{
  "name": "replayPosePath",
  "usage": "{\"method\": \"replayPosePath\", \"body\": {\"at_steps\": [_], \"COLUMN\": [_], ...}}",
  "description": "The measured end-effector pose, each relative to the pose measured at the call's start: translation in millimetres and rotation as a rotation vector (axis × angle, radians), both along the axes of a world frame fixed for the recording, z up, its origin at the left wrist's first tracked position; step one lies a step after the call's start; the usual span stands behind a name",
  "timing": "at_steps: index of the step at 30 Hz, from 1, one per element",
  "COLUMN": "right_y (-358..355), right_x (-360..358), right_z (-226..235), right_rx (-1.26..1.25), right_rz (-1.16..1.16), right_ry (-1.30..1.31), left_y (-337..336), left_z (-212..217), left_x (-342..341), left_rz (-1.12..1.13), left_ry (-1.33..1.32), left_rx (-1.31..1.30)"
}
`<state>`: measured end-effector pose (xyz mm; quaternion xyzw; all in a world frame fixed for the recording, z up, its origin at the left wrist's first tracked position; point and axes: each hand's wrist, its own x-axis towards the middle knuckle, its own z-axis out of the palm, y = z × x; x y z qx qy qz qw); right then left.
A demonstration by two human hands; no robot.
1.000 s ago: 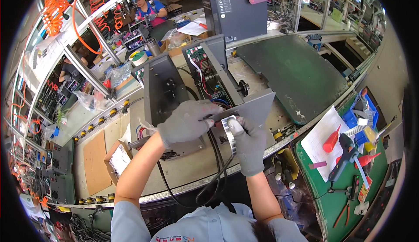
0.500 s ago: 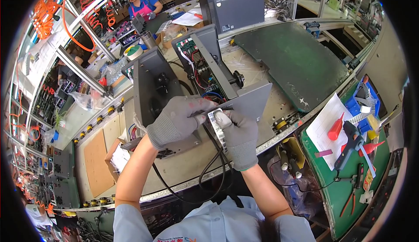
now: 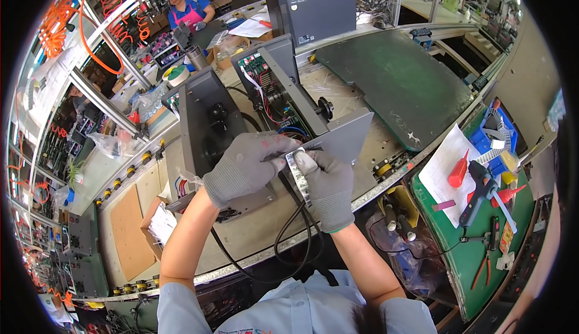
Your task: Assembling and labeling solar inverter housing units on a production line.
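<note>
Both hands are gloved in grey and meet at the near edge of an opened grey chassis (image 3: pixel 283 87) on the bench. The left hand (image 3: pixel 241 168) is curled over from the left, fingers bent and closed onto the top end of a narrow silver strip (image 3: pixel 300 174). The right hand (image 3: pixel 329 189) comes up from below, thumb and forefinger pinched on the same strip, the remaining fingers folded. The strip hangs roughly upright between the two hands, against the lower corner of the chassis's grey side plate (image 3: pixel 347 138). A black cable (image 3: pixel 289 243) loops down from beneath the hands over the bench edge. Left of the hands stands a dark panel (image 3: pixel 208 123), tilted; behind the hands, circuit boards and coloured wiring (image 3: pixel 271 93) show inside the chassis. To the right lies a green mat (image 3: pixel 398 75). Further right, a green tray (image 3: pixel 476 255) holds a white sheet (image 3: pixel 446 168), a black glue gun (image 3: pixel 476 192), a red bottle (image 3: pixel 458 171) and pliers (image 3: pixel 482 264). A second person (image 3: pixel 190 8) works at the far bench.
</note>
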<state>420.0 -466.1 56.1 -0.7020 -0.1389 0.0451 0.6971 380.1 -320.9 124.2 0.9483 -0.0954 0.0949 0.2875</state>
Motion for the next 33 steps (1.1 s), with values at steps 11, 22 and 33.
{"method": "replayPosePath", "body": {"at_steps": [11, 22, 33], "right_y": [0.2, -1.5, 1.2], "right_x": [-0.3, 0.0, 0.7], "right_z": [-2.1, 1.9, -1.8], "right_rx": [0.021, -0.009, -0.017], "right_rz": [-0.017, -0.022, -0.04], "right_ry": [-0.009, -0.022, -0.004], "left_y": [-1.4, -0.9, -8.2], "left_z": [6.7, 0.6, 2.2], "left_x": [-2.0, -1.0, -0.9], "left_rz": [0.036, 0.083, 0.133], "left_ry": [0.107, 0.129, 0.126], "left_rx": [-0.104, -0.277, -0.243]}}
